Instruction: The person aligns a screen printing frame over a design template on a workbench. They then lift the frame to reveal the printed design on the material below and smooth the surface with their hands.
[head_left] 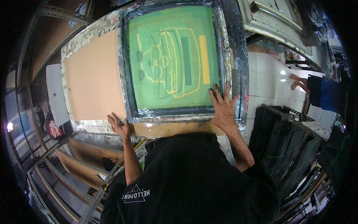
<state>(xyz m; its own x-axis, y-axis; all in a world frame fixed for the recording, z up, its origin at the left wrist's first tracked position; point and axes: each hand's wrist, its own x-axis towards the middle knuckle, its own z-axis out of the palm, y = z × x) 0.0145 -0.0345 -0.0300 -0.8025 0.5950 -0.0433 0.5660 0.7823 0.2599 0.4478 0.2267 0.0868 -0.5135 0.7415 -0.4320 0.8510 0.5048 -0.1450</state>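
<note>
A screen printing frame with dark, paint-worn edges lies flat in front of me. Its green mesh carries a yellow line drawing, a yellow bar and a darker bar. My right hand rests with fingers spread on the frame's near right corner, fingertips reaching the mesh edge. To the left of the frame lies a tan sheet or board on a paint-stained table. At this sheet's near edge, beside the frame's near left corner, is my left hand, fingers apart, holding nothing I can see.
Metal racks with wooden shelves stand at the left. Dark panels lean at the right by a metal stand. A worn white cabinet is at the far right. Another person's bare feet show on the white tiled floor.
</note>
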